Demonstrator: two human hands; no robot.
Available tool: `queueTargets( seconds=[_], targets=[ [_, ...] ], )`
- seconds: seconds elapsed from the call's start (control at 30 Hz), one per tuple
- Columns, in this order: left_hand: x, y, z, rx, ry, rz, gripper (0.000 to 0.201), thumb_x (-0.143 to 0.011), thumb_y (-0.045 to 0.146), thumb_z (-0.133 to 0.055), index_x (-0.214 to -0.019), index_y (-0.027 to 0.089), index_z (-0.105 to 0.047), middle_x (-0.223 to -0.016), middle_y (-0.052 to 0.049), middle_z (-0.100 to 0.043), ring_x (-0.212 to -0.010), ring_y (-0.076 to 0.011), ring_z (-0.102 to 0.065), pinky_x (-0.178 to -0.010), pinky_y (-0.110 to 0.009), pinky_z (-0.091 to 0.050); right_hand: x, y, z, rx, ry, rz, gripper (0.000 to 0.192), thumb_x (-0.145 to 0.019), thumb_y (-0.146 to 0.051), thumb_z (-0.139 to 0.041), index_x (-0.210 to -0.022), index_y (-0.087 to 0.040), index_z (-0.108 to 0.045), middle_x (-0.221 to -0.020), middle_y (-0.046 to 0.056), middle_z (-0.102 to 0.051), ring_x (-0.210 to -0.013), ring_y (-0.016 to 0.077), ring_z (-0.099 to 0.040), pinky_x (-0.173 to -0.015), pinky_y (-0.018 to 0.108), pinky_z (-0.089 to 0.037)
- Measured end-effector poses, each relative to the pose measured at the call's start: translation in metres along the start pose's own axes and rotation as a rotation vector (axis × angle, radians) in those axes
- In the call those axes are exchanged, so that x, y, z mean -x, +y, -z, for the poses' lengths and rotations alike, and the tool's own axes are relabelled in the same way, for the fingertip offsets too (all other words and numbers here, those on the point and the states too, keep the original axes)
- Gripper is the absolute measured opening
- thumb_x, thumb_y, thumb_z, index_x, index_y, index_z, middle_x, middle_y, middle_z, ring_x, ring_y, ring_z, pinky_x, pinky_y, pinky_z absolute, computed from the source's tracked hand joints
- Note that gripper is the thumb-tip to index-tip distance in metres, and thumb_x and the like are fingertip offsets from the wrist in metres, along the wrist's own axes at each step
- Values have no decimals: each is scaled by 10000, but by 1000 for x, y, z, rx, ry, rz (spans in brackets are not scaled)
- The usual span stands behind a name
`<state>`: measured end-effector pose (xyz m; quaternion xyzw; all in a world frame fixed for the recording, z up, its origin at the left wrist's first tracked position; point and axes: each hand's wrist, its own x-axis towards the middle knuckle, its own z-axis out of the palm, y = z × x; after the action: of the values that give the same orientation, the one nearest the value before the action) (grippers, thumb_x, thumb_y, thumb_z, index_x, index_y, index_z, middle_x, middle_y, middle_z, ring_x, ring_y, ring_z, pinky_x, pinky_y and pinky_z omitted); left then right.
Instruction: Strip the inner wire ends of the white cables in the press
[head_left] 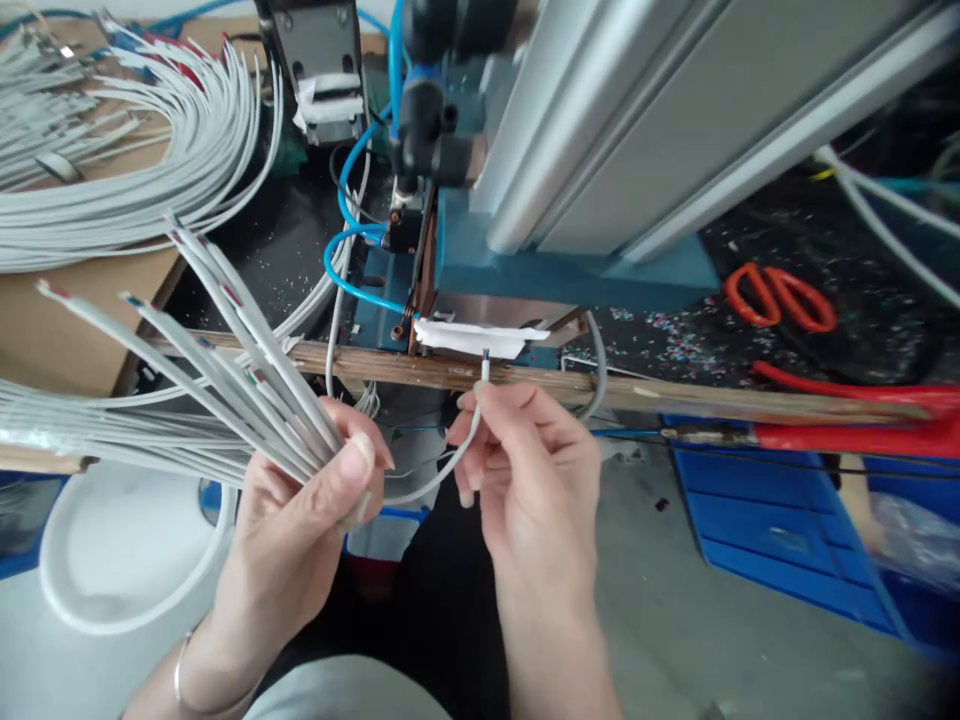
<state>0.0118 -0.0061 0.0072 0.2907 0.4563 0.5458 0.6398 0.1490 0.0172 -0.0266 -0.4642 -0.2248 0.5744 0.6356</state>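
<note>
The left hand (315,470) clutched a fanned bundle of grey sheathed cables (225,385) ready, while the right hand (517,460) pinched one thin grey cable (480,385), its stripped end up toward the blue machine's white-taped slot (480,338).

A machine (525,200) stands mid-desk (750,330); scissors (780,298) lie to its right, a cable bundle (112,150) at the left edge, apparently on cardboard (67,320).

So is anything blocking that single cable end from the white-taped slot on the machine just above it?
Nothing visible. The right hand pinches the single cable upright, its tip just below the white-taped slot, with open space between. The left hand keeps the cable bundle off to the side.
</note>
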Motion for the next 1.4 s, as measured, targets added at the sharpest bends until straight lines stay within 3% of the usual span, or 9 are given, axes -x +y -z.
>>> queueTargets(
  seconds=[0.17,0.37,0.5,0.7,1.4],
  targets=[
    [-2,11,10,14,-131,25,154,-840,328,-780,-900,190,-749,-680,-2,-563,-626,-139,-508,-586,-276,-448,-9,-4,-5,65,31,23,205,-855,-291,-752,-682,-199,-694,-553,-38,-666,-326,56,-486,-285,157,-384],
    [-7,11,22,11,-231,57,168,-848,317,-744,-954,187,-762,-840,-41,-661,-620,-126,-519,-602,-276,-499,-15,-4,-8,96,58,21,208,-845,-281,-749,-669,-202,-670,-550,-48,-634,-325,49,-460,-270,162,-340],
    [-4,10,23,25,-195,115,168,-851,324,-758,-967,202,-763,-854,-39,-662,-668,-139,-549,-645,-280,-512,-16,-4,-9,105,87,26,203,-863,-276,-724,-675,-208,-690,-566,-48,-623,-326,38,-427,-280,165,-334],
    [-6,6,23,27,-198,108,161,-843,305,-766,-962,196,-772,-813,-40,-642,-673,-163,-567,-633,-310,-514,-16,-4,-10,178,86,37,222,-901,-299,-681,-691,-229,-666,-565,-51,-610,-350,58,-483,-293,179,-340],
    [-4,4,17,56,-171,101,170,-824,302,-767,-931,171,-778,-888,-50,-662,-700,-169,-602,-634,-306,-515,-19,-5,-11,99,96,19,204,-849,-267,-707,-657,-200,-695,-528,-47,-623,-330,45,-464,-284,155,-369]
  ],
)
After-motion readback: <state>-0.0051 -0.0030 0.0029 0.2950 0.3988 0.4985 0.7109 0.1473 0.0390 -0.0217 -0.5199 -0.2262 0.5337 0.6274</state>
